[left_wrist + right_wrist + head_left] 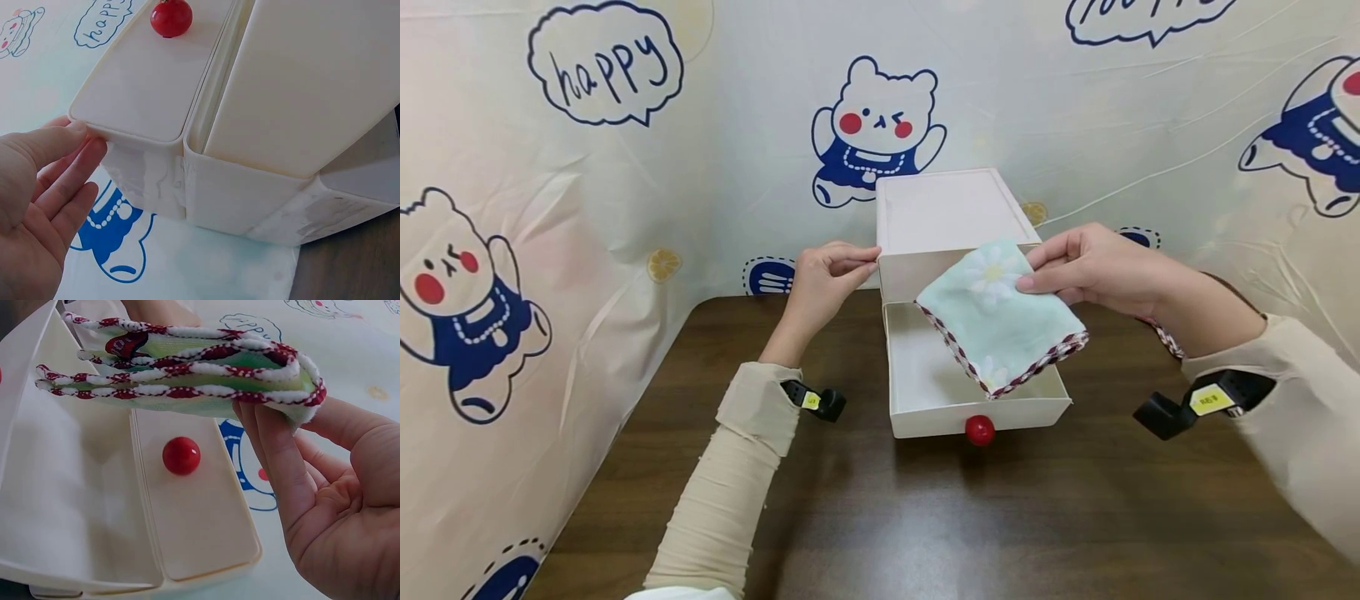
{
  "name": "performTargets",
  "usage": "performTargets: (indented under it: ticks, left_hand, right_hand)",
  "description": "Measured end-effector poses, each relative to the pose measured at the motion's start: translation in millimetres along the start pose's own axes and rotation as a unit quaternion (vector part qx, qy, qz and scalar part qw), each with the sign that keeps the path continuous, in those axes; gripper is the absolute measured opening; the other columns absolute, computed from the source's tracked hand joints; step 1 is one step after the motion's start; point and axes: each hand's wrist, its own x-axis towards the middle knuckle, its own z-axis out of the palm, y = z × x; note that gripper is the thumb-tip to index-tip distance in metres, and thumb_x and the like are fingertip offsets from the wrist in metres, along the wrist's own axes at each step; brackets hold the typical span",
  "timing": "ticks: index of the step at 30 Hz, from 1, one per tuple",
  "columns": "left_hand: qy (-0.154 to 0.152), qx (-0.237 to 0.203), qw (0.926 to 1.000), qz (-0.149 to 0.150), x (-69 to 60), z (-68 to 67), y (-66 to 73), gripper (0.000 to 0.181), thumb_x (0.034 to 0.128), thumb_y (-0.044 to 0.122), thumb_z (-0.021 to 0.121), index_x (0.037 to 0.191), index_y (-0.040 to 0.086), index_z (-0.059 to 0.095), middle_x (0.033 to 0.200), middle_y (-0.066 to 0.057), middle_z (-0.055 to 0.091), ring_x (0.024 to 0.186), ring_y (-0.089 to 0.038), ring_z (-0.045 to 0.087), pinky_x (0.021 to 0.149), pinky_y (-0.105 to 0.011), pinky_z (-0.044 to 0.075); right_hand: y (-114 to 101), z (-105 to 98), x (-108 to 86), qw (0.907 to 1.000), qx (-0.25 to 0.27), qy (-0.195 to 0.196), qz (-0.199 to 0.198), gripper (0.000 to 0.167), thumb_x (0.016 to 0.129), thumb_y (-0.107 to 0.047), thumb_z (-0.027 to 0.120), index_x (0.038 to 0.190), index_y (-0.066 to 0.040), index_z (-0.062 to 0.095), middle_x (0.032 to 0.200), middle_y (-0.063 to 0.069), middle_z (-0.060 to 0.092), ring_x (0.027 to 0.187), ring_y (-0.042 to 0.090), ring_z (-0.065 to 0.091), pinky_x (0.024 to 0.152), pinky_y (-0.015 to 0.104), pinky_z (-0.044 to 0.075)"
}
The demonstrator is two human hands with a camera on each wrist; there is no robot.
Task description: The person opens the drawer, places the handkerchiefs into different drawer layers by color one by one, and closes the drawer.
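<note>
A folded mint-green cloth point(1000, 312) with a red-and-white stitched edge is pinched by my right hand point(1105, 267) above the pulled-out lower drawer point(917, 421). In the right wrist view the cloth point(187, 387) shows several folded layers between thumb and fingers of the right hand point(337, 481). My left hand point(827, 283) touches the upper left front corner of the white box point(955, 212) with thumb and fingertips. In the left wrist view the left hand point(56, 181) lies at the corner of the closed upper drawer point(150, 81). The lower drawer's visible inside holds nothing.
A red knob point(980, 430) sticks out from the lower drawer's front; another red knob point(181, 455) is on the upper drawer. Around them lies the brown wooden table point(1000, 517). A patterned curtain point(737, 125) hangs close behind the box. Something with a braided edge lies behind the right wrist.
</note>
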Motion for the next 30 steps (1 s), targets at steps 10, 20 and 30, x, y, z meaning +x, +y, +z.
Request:
performTargets:
  ticks: [10, 20, 30]
  left_hand:
    - [0.0, 0.003, 1.0, -0.003, -3.4, -0.1, 5.5, 0.021, 0.0826, -0.004, 0.064, 0.104, -0.007, 0.066, 0.099, -0.019, 0.064, 0.091, -0.027, 0.062, 0.079, -0.025, 0.051]
    - [-0.001, 0.002, 1.0, -0.001, -3.6, -0.4, 4.7, 0.022, 0.0827, -0.003, 0.064, 0.104, -0.006, 0.066, 0.1, -0.018, 0.064, 0.092, -0.027, 0.062, 0.079, -0.026, 0.052]
    - [0.001, 0.001, 1.0, 0.003, -3.4, -1.0, 3.8, 0.022, 0.0826, -0.003, 0.064, 0.104, -0.006, 0.066, 0.1, -0.018, 0.064, 0.091, -0.026, 0.062, 0.08, -0.026, 0.051]
  right_hand:
    - [-5, 14, 12.3, 0.9998, -0.008, -0.016, -0.009, 0.02, 0.086, -0.011, 0.064, 0.1, 0.005, 0.063, 0.099, 0.015, 0.061, 0.081, 0.026, 0.061, 0.076, 0.036, 0.054]
    - [-7, 29, 25.9, 0.9995, 0.001, -0.027, -0.019, 0.022, 0.086, -0.011, 0.064, 0.102, 0.005, 0.064, 0.096, 0.013, 0.064, 0.08, 0.025, 0.062, 0.076, 0.035, 0.054]
    - [5, 41, 40.4, 0.9998, 0.014, -0.014, 0.003, 0.03, 0.086, -0.012, 0.064, 0.108, 0.008, 0.06, 0.098, 0.013, 0.065, 0.081, 0.025, 0.064, 0.077, 0.036, 0.053]
